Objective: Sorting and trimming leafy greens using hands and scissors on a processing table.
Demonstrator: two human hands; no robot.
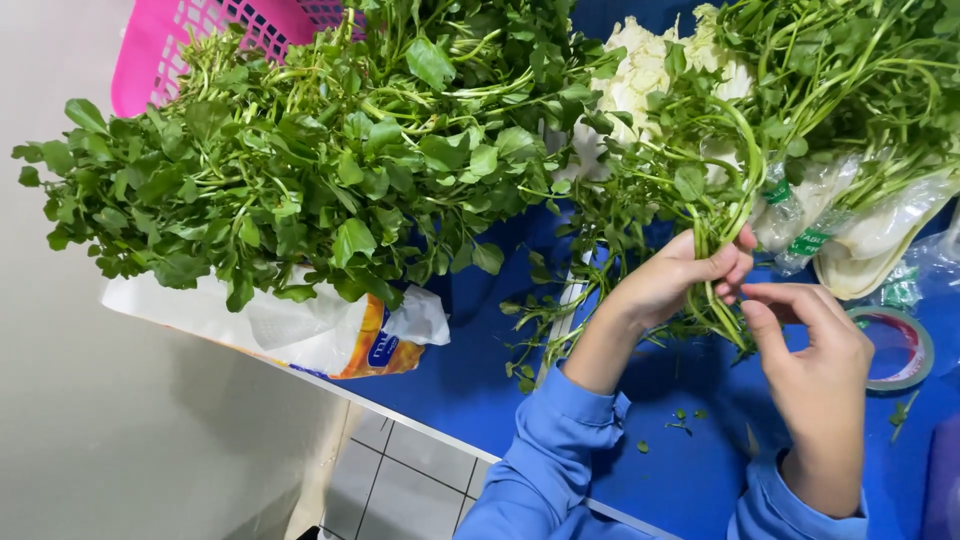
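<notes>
I watch my two hands over the blue worktop point(470, 390), close to its near edge. My left hand point(668, 285) is closed around the stems of a small bunch of green cress point(655, 185). My right hand point(815, 365) is half open, with its fingertips point(752, 312) just beside the lower stem ends. It holds nothing that I can see.

To do this step well, I think the left hand should keep the stems together and even while the right hand works only at the cut ends, so no leaf is crushed.

The stems pass through the left fist, their ends come out below it and the leaves spread above it.

A roll of tape point(905, 345) lies near the right edge. Farther, a big heap of loose cress point(300, 170) lies on a white bag point(300, 335) at the left edge. Wrapped bundles point(850, 210) lie at the far right corner, and a pink basket point(170, 45) at the far left.
</notes>
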